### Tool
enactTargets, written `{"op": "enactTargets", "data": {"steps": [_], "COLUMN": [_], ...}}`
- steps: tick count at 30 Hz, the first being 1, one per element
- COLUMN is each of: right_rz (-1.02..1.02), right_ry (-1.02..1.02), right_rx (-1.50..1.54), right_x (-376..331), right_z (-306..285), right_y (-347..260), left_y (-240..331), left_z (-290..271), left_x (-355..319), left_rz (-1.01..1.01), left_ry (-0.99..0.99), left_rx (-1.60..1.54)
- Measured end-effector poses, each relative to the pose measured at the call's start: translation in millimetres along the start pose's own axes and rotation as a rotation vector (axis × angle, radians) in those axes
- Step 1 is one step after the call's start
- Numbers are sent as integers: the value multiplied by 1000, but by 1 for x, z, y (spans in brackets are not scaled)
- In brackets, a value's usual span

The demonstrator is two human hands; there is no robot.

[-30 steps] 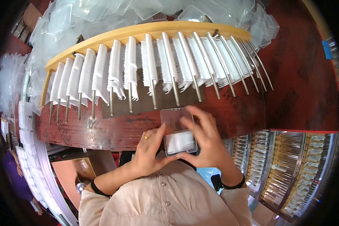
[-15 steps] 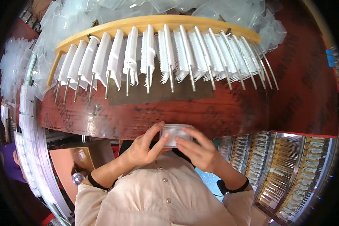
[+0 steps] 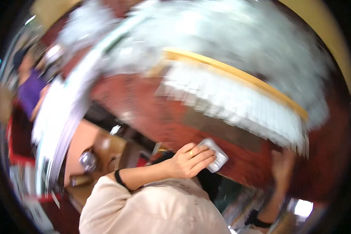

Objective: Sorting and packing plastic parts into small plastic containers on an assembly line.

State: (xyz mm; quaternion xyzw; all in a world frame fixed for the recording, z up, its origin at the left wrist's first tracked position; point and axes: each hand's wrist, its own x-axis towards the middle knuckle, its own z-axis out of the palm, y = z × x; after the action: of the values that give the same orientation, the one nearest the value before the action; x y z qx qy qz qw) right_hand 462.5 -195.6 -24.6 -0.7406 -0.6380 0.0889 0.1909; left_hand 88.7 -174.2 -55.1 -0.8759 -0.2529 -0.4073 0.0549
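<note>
My left hand (image 3: 191, 160) is closed round a small clear plastic box (image 3: 219, 159), held over the near edge of the red tabletop (image 3: 128, 105). A ring shows on one of its fingers. Off to the right, my right hand (image 3: 282, 165) is smeared by motion, so its fingers cannot be made out. It appears near the right end of a row of thin white pieces (image 3: 230, 101) hanging from a curved yellow wooden bar (image 3: 238, 73). The row is blurred too.
Behind the bar lies a big heap of clear plastic boxes (image 3: 222, 31). A brown mat (image 3: 222, 126) lies under the row. At the left are a long pale strip (image 3: 64, 117), a cardboard box (image 3: 82, 136) and a shiny ball (image 3: 88, 160). A person in purple (image 3: 31, 93) is beyond.
Both hands held the clear box together; now only my left hand has it. My right hand has let go and moved right, toward the row's end. The whole view has swung and tilted.
</note>
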Motion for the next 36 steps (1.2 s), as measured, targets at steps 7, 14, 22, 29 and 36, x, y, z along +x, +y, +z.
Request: {"op": "enactTargets", "data": {"steps": [7,14,22,29,36], "right_rz": [5,-80,-144,-58,-176], "right_ry": [221,188,141,349,100], "right_rx": [-409,-135,122,1748,1684], "right_x": [26,-5,-44,22,26], "right_z": [26,39,27,-5,-10], "right_y": [143,49,-68,-27,-23], "left_y": [-107,-238,-167,33,39], "left_z": [-199,-300,-205,40,121], "left_x": [-134,-193,-137,65,93], "left_rz": [-603,-983,-654,-165,325], "left_ry": [509,248,167,-630,-725], "left_rx": [795,1099,636,-385,-341]}}
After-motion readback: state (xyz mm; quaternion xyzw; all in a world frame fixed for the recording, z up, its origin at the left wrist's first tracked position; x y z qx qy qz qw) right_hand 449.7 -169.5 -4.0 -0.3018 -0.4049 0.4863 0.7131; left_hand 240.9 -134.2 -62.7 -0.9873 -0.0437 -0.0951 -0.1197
